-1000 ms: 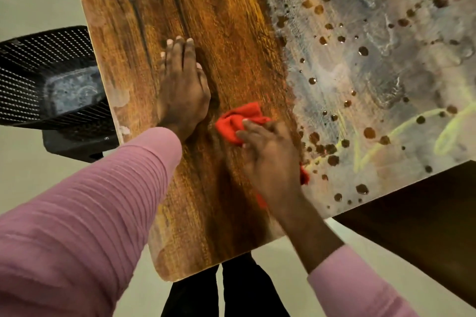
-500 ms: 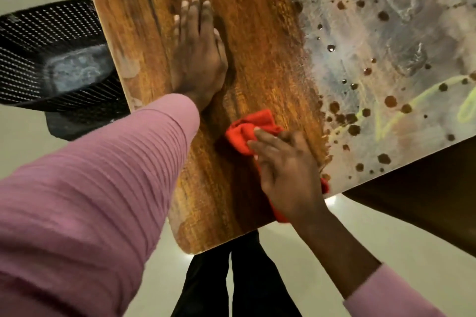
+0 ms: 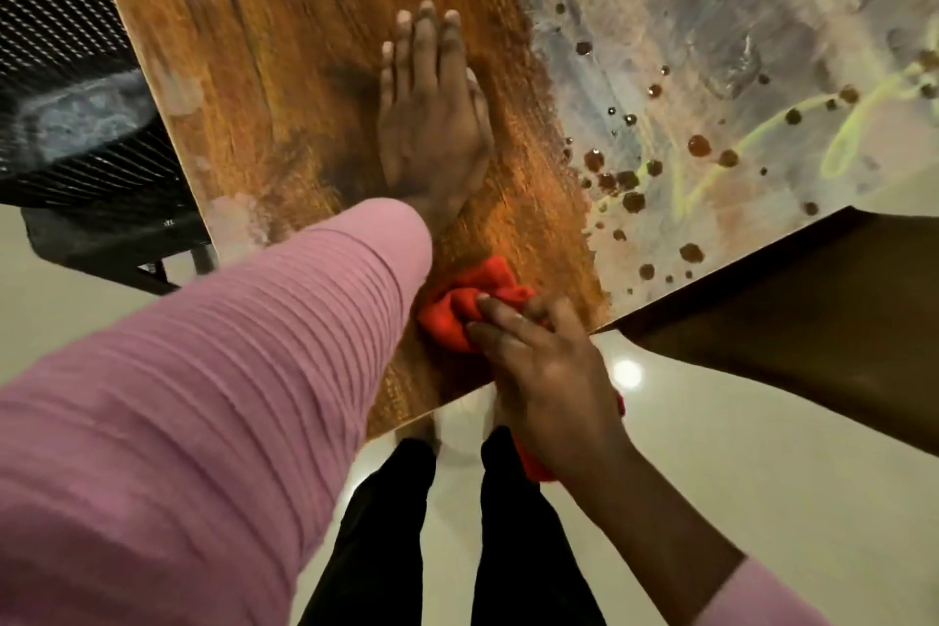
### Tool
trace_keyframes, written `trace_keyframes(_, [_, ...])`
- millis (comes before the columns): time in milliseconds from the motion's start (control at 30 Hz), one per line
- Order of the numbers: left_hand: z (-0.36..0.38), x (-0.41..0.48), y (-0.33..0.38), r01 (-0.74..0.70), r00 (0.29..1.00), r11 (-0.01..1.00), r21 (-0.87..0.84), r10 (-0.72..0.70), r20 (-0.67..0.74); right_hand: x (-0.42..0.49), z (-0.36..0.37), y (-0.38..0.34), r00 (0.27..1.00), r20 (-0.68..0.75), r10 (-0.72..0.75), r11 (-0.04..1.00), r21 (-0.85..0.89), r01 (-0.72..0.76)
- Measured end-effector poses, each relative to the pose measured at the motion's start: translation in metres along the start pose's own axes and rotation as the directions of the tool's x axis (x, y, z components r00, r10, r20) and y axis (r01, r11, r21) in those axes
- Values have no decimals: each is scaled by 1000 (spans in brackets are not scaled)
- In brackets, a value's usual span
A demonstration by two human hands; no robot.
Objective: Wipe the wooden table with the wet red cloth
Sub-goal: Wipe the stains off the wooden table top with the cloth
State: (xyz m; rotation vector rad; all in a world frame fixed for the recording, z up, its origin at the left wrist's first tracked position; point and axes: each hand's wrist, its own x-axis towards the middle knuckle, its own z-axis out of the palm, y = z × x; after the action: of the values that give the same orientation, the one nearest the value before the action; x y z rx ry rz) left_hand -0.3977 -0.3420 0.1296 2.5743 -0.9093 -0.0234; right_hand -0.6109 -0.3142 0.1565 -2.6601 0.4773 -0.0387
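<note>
Right hand presses red cloth onto the near edge of the wooden table, fingers laid nearly straight; cloth partly overhangs the edge. Beyond, left hand lies flat, fingers extended. Brown droplets far right.

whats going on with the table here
A person is wiping a wooden table with a red cloth. The right hand presses the cloth at the near edge, part of it hanging over. The left hand lies flat on the clean wood farther in. The right side is smeared grey with brown spots, not yet wiped.
</note>
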Motion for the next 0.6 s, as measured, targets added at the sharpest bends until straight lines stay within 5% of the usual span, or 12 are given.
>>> trace_keyframes(67, [9, 0, 16, 16, 1000, 1000, -21, -16, -13, -6, -11, 23, 1000, 26, -3, 1000, -25, 4])
trace_keyframes(267, [26, -7, 23, 93, 995, 995, 19, -92, -30, 16, -45, 79, 924, -160, 346, 931, -64, -360])
trace_keyframes(333, [27, -6, 26, 96, 995, 995, 17, -95, -36, 9, -35, 59, 935, -164, 316, 946, -17, -323])
trace_keyframes(467, [29, -5, 27, 83, 996, 997, -2, -83, -30, -25, -21, 38, 999, -40, 24, 999, 22, -23])
trace_keyframes(600, [31, -7, 27, 71, 997, 997, 0, -71, -42, -20, -52, 111, 961, -120, 248, 967, -26, -253])
